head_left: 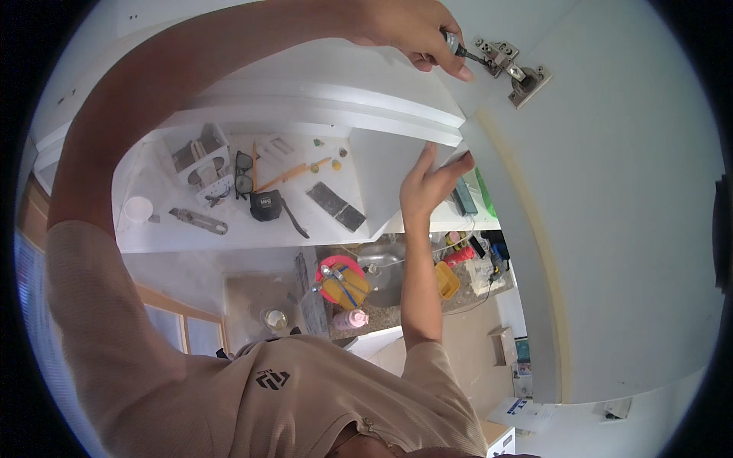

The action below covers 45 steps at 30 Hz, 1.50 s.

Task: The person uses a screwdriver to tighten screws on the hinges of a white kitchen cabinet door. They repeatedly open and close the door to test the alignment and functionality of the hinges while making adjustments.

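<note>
At the top of the head view, the left hand (pixel 408 30) has its fingers (pixel 458 70) wrapped around a screwdriver (pixel 462 50), whose tip meets the metal hinge (pixel 513 70) on the white cabinet door (pixel 626 229) to the right. Lower down, the right hand (pixel 431 183) presses flat against the edge of the cabinet shelf (pixel 382 114), fingers together and straight. Below lies a white table (pixel 229 229) carrying glasses (pixel 243 172), a tape measure (pixel 266 206) and a pencil (pixel 294 174).
</note>
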### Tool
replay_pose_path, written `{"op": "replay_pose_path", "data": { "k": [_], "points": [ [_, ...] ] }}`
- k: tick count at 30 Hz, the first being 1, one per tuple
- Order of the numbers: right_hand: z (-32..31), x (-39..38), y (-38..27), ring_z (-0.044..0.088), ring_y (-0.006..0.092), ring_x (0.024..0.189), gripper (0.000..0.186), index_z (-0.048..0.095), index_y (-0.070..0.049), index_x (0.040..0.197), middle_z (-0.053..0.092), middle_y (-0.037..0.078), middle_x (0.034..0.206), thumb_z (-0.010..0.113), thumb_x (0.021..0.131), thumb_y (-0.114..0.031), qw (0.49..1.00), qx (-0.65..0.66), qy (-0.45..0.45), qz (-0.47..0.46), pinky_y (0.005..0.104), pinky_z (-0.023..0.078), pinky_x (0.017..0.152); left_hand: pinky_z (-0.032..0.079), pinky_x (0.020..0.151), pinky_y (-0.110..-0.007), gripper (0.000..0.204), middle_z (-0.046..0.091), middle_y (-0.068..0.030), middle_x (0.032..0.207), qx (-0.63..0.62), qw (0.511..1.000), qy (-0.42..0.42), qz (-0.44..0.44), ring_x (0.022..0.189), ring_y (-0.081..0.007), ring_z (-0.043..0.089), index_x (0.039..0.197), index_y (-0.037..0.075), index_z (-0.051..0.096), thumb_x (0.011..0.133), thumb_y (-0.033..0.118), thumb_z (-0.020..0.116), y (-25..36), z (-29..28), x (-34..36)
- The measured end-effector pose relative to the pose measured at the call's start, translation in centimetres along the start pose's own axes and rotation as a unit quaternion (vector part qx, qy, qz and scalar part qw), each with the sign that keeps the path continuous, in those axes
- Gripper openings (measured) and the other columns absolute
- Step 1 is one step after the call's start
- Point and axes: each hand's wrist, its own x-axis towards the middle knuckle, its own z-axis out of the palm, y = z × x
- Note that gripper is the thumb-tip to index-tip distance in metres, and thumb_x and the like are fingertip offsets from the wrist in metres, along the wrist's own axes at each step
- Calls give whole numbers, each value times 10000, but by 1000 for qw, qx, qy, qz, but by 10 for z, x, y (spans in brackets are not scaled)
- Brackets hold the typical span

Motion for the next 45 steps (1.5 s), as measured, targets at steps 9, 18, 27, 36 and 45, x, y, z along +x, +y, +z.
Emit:
{"op": "replay_pose_path", "data": {
  "k": [9,18,27,36,45],
  "points": [
    [7,-2,-10,436,467,1357,626,217,129,1465,399,365,1442,581,1002,-84,999,39,17,0,468,296,1160,489,477,-199,280,609,-95,897,-545,809,-205,-81,607,-111,519,1121,-115,615,1043,146,550,-62,-20,31],
    [21,-3,-32,440,476,1363,661,188,134,1479,385,368,1461,588,993,-68,997,71,5,10,471,291,1167,587,695,-452,308,698,-252,954,402,915,-9,-12,754,-340,692,1130,-88,651,978,160,551,41,-7,-24],
    [4,1,-8,410,472,1389,641,218,141,1463,379,369,1461,595,997,-87,999,40,12,6,476,277,1180,579,721,-398,411,704,-243,911,311,941,91,98,870,-346,742,1149,-137,641,982,236,600,32,5,-14],
    [6,-2,-15,415,474,1385,640,210,145,1466,380,370,1457,588,1009,-96,999,43,0,0,476,287,1176,321,461,-208,653,483,-37,716,-118,990,-49,-55,583,-86,434,1135,-99,612,1050,541,516,-5,-24,20],
    [-4,0,-1,412,461,1393,690,177,105,1508,351,357,1495,600,999,-90,999,30,7,6,468,284,1175,248,412,-184,450,482,7,728,-273,951,-127,-67,513,-46,332,1071,-30,602,1056,417,553,-28,-8,37]
  ]
}}
